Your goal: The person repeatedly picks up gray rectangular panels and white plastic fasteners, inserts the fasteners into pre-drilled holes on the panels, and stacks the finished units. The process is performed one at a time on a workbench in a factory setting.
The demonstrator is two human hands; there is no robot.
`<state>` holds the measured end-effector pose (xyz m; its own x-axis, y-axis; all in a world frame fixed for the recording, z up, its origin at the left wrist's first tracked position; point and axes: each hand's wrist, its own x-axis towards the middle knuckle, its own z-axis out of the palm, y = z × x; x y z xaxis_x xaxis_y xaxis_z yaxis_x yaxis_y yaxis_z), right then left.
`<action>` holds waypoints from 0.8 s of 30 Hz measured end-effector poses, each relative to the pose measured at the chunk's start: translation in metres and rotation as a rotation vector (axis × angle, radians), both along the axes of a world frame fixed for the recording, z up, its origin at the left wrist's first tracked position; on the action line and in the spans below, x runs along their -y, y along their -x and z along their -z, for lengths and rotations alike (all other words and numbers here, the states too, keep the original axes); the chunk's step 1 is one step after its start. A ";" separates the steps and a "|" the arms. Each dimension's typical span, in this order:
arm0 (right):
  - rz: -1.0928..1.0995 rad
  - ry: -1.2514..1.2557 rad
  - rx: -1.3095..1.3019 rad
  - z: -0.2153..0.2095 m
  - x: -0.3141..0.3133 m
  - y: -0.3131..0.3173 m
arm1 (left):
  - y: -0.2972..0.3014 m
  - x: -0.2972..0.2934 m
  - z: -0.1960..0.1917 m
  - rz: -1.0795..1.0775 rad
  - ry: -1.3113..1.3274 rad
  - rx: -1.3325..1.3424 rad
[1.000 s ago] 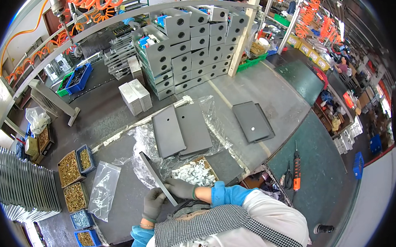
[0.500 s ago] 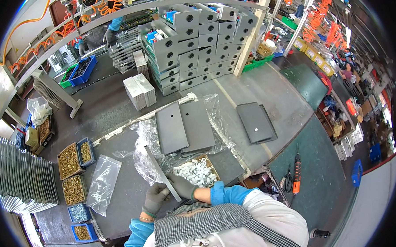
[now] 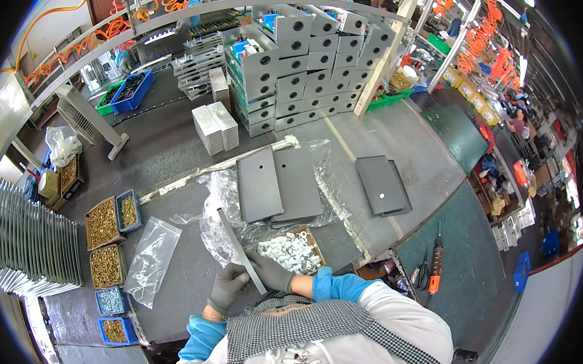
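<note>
Panel (image 3: 241, 252) edge-on (slanting) | hands (image 3: 229, 287) both sides | bench (image 3: 194, 251) showing leftward

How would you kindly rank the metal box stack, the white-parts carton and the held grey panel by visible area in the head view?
Largest to smallest:
1. Metal box stack
2. White-parts carton
3. Held grey panel, seen nearly edge-on

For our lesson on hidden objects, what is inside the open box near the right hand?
Small white pieces, some ring-like, lie heaped in the box. The upper ones cover those beneath, so the lower layers cannot be seen.
</note>
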<state>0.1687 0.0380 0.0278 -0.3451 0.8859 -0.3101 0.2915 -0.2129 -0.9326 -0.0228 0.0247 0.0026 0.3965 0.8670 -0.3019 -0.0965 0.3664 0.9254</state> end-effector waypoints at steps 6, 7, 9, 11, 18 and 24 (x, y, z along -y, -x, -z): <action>-0.104 -0.248 0.122 0.004 -0.001 -0.007 | 0.005 -0.003 -0.008 0.025 0.116 -0.067; -0.130 -0.369 0.160 0.000 0.003 -0.010 | 0.009 -0.004 0.005 0.055 0.193 0.065; -0.180 -0.468 0.134 -0.001 0.003 -0.011 | 0.019 -0.010 0.041 0.114 0.344 0.328; -0.185 -0.437 0.186 0.002 0.003 -0.010 | 0.013 -0.006 0.034 0.039 0.352 0.306; -0.011 -0.009 -0.024 0.026 -0.017 0.002 | -0.005 0.004 0.012 0.012 -0.402 -0.344; -0.098 -0.456 0.132 -0.003 0.006 -0.016 | 0.007 -0.009 0.017 0.049 0.379 0.180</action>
